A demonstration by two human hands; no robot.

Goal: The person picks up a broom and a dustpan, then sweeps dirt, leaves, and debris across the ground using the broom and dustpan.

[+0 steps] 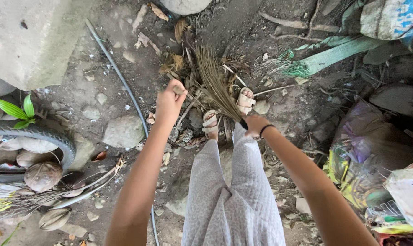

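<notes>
We are gripping the light, springy stick broom (218,86) at its bound end with the right hand (254,125); the left hand (171,101) is fisted, pinching a twig (183,91).

Single head-worn view, looking steeply down past the person's own arms and legs to the dirt ground (101,73). Feet sit near frame centre, forearms enter from the bottom edge. Close range; tyre (42,134) at left edge, bags (375,150) at right edge.
</notes>
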